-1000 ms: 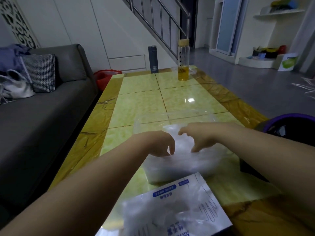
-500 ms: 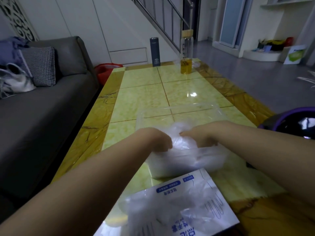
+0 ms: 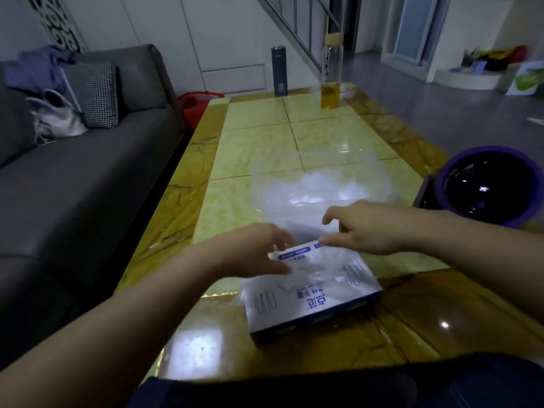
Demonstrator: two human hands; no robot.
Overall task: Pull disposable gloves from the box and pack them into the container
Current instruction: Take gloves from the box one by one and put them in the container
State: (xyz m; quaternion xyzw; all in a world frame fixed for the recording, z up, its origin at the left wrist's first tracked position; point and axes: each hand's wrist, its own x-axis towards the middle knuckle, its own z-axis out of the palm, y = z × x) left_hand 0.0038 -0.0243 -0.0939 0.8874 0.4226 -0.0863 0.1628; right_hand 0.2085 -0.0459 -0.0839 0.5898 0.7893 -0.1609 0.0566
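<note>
A clear plastic container stands mid-table with crumpled translucent gloves inside it. Nearer to me lies the white and blue glove box, with thin gloves bulging from its top opening. My left hand hovers over the box's far left corner, fingers loosely spread and holding nothing. My right hand hangs over the box's far edge, between box and container, with its thumb and forefinger apart and nothing in them.
The yellow tiled table carries a dark flask and a tall glass bottle of amber liquid at its far end. A grey sofa runs along the left. A purple-rimmed bin stands at the right.
Both hands have come out of the container and drawn back toward me, over the glove box. The gloves they pressed stay in the container. The view has tilted down.
</note>
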